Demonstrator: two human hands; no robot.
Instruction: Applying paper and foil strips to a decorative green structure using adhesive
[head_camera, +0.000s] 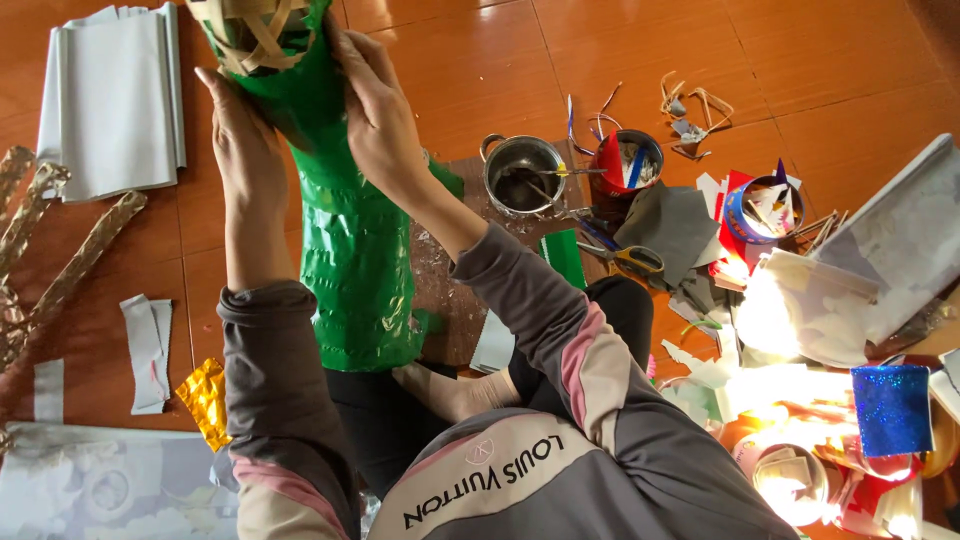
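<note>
Up top, left hand (240, 140) and right hand (375, 115) clasp the green foil tube (355, 250), bare floor (840, 60) beyond.

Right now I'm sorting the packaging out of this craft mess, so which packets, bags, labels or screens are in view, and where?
Clear plastic bag: right side, flat on the floor, whitish and glary.
Gold foil wrapper: floor by the left elbow, crumpled and shiny.
Blue glitter sheet: far right, a small rectangle, not a package.
Labels with no writing readable, signs, screens: none seen.
</note>
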